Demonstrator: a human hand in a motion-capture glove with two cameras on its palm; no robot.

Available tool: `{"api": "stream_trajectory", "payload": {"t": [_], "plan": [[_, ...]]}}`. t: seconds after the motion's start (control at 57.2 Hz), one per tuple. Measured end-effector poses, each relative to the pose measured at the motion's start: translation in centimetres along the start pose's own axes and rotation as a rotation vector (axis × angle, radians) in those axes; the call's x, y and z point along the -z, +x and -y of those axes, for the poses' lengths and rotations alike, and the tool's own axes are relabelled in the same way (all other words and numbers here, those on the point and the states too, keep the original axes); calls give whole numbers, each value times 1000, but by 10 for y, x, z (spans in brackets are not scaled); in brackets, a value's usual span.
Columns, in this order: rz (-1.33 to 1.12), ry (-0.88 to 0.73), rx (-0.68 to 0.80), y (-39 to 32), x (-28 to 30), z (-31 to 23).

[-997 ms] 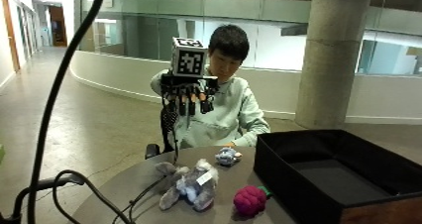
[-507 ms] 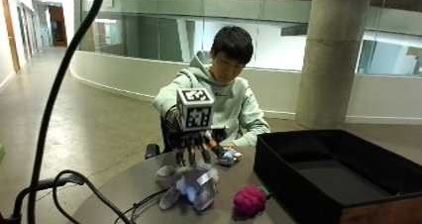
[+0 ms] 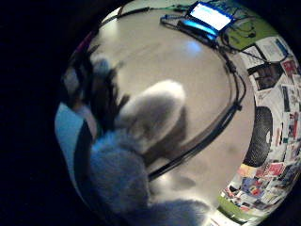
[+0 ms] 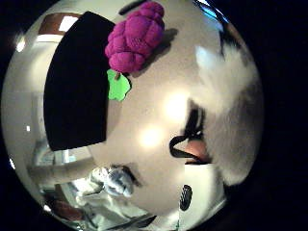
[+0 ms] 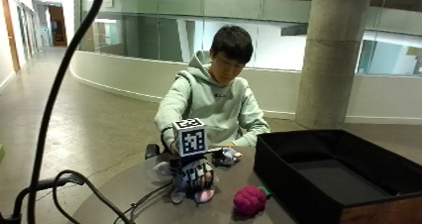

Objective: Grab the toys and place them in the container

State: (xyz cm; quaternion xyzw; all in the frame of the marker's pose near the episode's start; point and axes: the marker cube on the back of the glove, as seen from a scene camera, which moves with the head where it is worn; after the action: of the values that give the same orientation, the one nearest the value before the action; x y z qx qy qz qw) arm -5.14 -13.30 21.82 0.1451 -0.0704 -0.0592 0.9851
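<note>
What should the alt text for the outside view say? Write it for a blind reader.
A seated person's gloved right hand rests on a grey plush toy on a round table. A purple grape toy lies beside an open black container.

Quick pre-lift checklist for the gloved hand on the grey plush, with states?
1. Gloved right hand is down on the grey and white plush toy: ok.
2. Fingers closed round the plush: cannot tell; the outside view hides them, and the palm views show only fur close to the palm.
3. Black rectangular container open, nothing visible inside: ok.
4. Magenta knobbly plush fruit with a green leaf lies on the table between the hand and the container, possibly in the carry path: not ok.
5. Black cable runs across the table beside the plush; snag risk: cannot tell.
6. Small grey toy under the bare hand, away from the lift: ok.
</note>
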Motion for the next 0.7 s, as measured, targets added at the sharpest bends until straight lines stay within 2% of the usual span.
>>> {"api": "stream_trajectory", "payload": {"t": [0.175,0.367,0.524,0.699], "plan": [[-159,-216,86,-24,30,-7],[-183,-254,196,-87,127,-6],[-244,-55,215,-156,203,12],[-109,296,371,-261,263,1]]}}
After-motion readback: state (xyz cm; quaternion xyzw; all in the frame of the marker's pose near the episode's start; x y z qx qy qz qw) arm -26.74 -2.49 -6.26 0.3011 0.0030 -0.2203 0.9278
